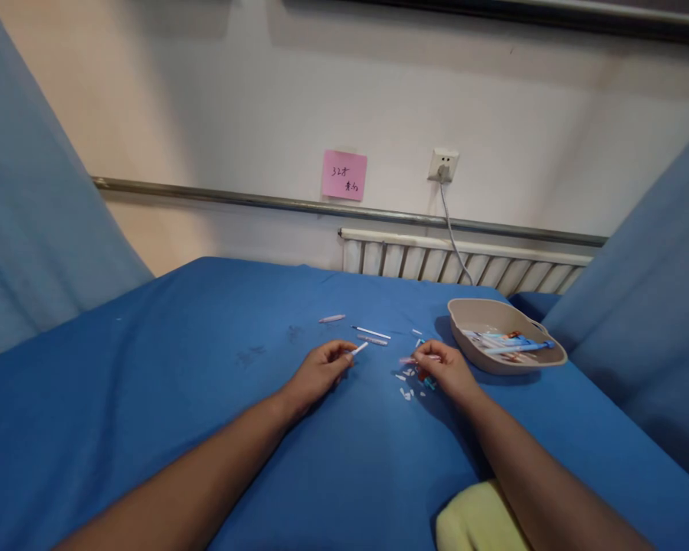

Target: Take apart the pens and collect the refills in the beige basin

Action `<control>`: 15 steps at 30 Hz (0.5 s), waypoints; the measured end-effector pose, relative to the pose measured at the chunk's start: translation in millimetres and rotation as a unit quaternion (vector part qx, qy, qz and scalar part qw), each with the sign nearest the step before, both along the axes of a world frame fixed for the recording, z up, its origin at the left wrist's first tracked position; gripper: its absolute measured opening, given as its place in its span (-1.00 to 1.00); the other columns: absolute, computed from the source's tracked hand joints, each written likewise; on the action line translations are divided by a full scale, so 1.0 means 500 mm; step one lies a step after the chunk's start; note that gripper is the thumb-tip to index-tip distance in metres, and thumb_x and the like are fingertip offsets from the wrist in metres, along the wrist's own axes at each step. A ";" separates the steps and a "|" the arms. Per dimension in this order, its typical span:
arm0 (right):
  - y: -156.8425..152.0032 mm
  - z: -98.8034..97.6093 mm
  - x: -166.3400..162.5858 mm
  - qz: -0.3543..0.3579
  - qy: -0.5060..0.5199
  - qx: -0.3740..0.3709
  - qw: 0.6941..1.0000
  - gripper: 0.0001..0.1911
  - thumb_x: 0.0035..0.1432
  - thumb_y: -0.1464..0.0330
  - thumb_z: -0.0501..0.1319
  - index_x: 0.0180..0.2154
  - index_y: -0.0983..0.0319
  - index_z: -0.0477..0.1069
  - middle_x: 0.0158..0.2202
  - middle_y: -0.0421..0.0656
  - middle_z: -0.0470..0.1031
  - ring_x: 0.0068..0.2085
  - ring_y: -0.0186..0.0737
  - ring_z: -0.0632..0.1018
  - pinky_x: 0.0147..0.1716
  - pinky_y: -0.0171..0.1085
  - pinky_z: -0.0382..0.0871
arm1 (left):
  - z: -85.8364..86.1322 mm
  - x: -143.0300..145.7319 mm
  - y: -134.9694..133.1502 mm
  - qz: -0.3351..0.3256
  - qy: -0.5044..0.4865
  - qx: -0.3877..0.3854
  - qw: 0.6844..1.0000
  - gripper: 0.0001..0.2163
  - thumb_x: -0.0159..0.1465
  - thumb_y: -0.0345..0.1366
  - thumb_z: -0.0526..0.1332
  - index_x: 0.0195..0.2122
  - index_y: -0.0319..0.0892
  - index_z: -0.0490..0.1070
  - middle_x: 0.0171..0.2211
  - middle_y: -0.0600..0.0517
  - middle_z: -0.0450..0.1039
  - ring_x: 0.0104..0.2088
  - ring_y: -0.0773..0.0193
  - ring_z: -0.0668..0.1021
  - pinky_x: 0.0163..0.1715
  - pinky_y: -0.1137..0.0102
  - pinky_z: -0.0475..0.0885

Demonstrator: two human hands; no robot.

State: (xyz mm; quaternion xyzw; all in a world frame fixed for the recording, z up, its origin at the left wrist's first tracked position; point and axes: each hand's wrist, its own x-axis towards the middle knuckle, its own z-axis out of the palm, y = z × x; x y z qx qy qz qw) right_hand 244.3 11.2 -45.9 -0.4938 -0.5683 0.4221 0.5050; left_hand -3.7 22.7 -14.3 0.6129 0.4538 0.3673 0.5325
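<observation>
My left hand [323,370] is closed around a thin white tube [360,348] that looks like a pen part, its end sticking out past the fingertips to the right. My right hand [443,366] pinches a slim pink pen part [406,360] pointing left. Beneath and beside the right fingers lies a scatter of small white pieces [406,394] and teal pieces [429,383]. Between and beyond the hands lie a white pen refill [371,333] with a dark tip, a patterned pen barrel [373,340] and a pinkish pen part [331,318].
At the right a beige basin [508,366] holds several pens and pen parts. A blue sheet [166,398] covers the surface. Near my right forearm lies a yellow cloth [479,520]. Blue curtains [28,191] hang at both sides; a radiator [425,260] stands behind.
</observation>
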 end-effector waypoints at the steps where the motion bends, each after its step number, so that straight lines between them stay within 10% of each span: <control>1: 0.002 -0.006 -0.002 -0.003 -0.056 0.016 0.998 -0.79 -0.02 0.21 0.23 -0.47 0.24 0.40 -0.63 -0.26 0.37 -0.57 -0.33 0.37 -0.52 -0.34 0.22 | -0.001 -0.002 0.005 0.021 -0.015 -0.004 1.000 -0.69 0.10 -0.16 0.21 -0.19 -0.25 0.40 -0.57 0.18 0.26 -0.66 0.49 0.21 -0.66 0.56 0.07; 9: 0.046 0.024 -0.070 -0.033 -0.425 0.140 0.894 -0.78 0.14 0.40 0.11 -0.16 0.20 0.43 -0.15 -0.12 0.50 -0.08 -0.18 0.45 -0.04 -0.24 0.22 | -0.013 -0.003 0.022 0.064 -0.051 -0.007 0.997 -0.68 0.05 -0.18 0.24 -0.20 -0.25 0.40 -0.50 0.13 0.33 -0.69 0.53 0.23 -0.70 0.57 0.07; 15: 0.079 0.050 -0.144 0.005 -0.579 0.095 0.810 -0.73 0.17 0.45 0.07 -0.11 0.22 0.41 -0.14 -0.03 0.49 -0.07 -0.10 0.43 -0.11 -0.22 0.21 | -0.015 -0.013 0.024 0.076 -0.053 -0.001 0.996 -0.68 0.07 -0.18 0.22 -0.19 -0.25 0.38 -0.48 0.12 0.35 -0.70 0.54 0.23 -0.74 0.57 0.03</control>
